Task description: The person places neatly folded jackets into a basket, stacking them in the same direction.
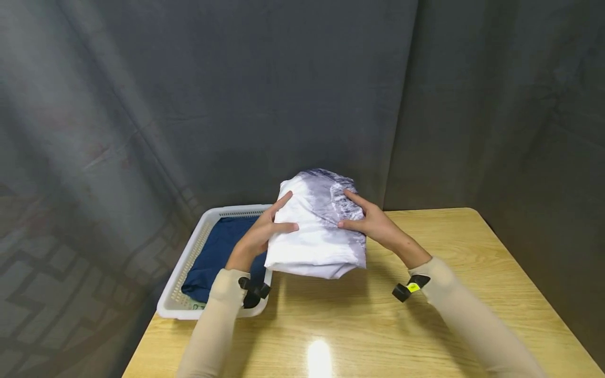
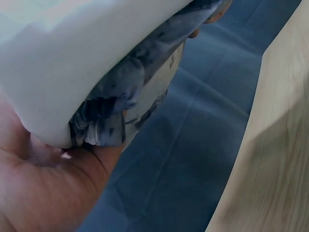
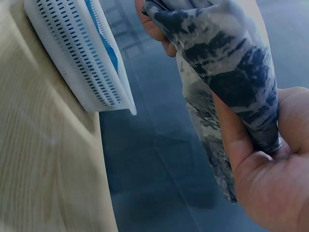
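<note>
A folded white cloth with a dark grey-blue mottled print [image 1: 312, 231] is held up above the table by both hands. My left hand [image 1: 259, 233] grips its left side, the thumb lying on the near face. On the opposite side my right hand [image 1: 378, 226] holds the printed part, its thumb also on top. In the left wrist view, layered folds of the cloth [image 2: 108, 104] sit in the left palm. The right wrist view has the printed cloth [image 3: 236, 63] between thumb and fingers, with a lower layer hanging beneath. Some fingers are hidden behind the cloth.
A white perforated plastic basket [image 1: 165, 294] stands on the table's left side, close to my left forearm. Dark blue folded fabric [image 1: 215, 252] lies inside it. The wooden table [image 1: 439, 236] extends to the right, and a grey curtain [image 1: 264, 105] hangs behind.
</note>
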`<state>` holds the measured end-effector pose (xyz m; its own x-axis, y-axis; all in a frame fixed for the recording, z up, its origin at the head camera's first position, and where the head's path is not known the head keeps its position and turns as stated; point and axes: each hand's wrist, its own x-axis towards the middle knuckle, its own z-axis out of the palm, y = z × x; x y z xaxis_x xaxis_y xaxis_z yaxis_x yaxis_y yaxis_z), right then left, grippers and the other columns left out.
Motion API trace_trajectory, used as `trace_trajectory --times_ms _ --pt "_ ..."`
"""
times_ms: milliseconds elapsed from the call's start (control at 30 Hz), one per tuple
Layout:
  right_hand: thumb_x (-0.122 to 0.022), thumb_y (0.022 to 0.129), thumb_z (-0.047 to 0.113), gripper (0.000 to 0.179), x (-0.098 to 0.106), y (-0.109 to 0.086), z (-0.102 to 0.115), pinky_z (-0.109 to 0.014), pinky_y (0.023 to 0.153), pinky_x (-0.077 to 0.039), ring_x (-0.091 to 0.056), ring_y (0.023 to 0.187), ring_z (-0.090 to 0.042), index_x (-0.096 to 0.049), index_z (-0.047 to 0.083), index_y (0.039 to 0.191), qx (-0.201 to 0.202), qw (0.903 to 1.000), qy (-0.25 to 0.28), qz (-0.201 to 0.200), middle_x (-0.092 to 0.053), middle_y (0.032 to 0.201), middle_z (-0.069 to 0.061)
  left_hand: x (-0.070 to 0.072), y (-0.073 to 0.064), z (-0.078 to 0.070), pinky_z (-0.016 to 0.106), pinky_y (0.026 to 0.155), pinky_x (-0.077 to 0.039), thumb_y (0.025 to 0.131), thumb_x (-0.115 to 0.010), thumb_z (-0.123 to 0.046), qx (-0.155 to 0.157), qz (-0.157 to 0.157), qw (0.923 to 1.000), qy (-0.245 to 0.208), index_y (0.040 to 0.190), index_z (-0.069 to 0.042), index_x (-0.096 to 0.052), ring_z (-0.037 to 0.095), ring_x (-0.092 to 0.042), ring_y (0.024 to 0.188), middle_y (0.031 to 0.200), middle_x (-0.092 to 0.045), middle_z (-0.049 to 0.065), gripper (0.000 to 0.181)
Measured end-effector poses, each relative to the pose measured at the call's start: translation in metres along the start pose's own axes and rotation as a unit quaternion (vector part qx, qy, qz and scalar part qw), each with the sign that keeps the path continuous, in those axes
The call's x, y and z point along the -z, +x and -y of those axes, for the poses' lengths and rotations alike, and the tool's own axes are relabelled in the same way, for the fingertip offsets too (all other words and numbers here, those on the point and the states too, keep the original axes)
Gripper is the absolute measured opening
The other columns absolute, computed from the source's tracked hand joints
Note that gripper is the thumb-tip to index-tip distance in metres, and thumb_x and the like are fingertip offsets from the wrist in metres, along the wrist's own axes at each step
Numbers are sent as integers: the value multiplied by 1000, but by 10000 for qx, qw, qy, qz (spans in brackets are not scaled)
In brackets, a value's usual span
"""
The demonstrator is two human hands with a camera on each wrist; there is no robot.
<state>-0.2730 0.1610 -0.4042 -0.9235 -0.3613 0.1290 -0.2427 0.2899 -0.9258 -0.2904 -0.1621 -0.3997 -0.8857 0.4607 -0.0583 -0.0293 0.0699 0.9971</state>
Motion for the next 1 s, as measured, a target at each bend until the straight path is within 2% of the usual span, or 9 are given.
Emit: trace_trajectory --times_ms 167,367,467,700,867,1000 --pt "-82 96 22 96 -15 9 2 -66 131 -15 -3 167 -37 -23 17 172 89 9999 41 44 -16 180 -7 15 -7 3 33 96 -58 94 -78 -7 71 -91 9999 54 165 -50 -30 28 -44 150 179 -14 -4 96" --pt "-82 96 24 96 -30 18 3 -66 130 -16 -6 166 -40 -23 17 172 100 9999 -7 76 -17 179 -9 30 -14 7 34 84 -63 96 -76 -6 133 -67 9999 -11 166 -50 -29 23 -68 118 174 -29 4 95" --pt "-82 96 22 96 -36 19 2 -66 130 -17 -7 166 -38 -24 18 172 128 9999 25 61 -18 179 -8 36 -17 7 35 81 -64 97 -75 -6 129 6 9999 -50 167 -49 -28 22 -74 106 171 -35 8 94" --pt "-83 95 21 97 -54 27 3 -61 131 -20 -11 166 -36 -23 16 172 265 9995 11 151 -20 179 -7 53 -30 12 36 78 -65 98 -73 -6 233 -50 9997 12 168 -48 -25 22 -75 99 168 -37 15 95" --pt "-83 95 20 97 -66 33 5 -60 132 -20 -12 166 -36 -24 14 171 340 9992 4 203 -21 179 -8 64 -40 14 39 78 -66 99 -73 -6 246 -81 9996 -69 168 -48 -25 23 -77 95 161 -45 20 94" --pt "-82 95 21 97 -73 38 9 -60 131 -21 -13 166 -36 -23 15 172 370 9989 70 268 -20 179 -8 72 -45 15 40 78 -66 98 -73 -5 214 -139 9996 -157 167 -48 -28 23 -77 95 152 -52 14 93"
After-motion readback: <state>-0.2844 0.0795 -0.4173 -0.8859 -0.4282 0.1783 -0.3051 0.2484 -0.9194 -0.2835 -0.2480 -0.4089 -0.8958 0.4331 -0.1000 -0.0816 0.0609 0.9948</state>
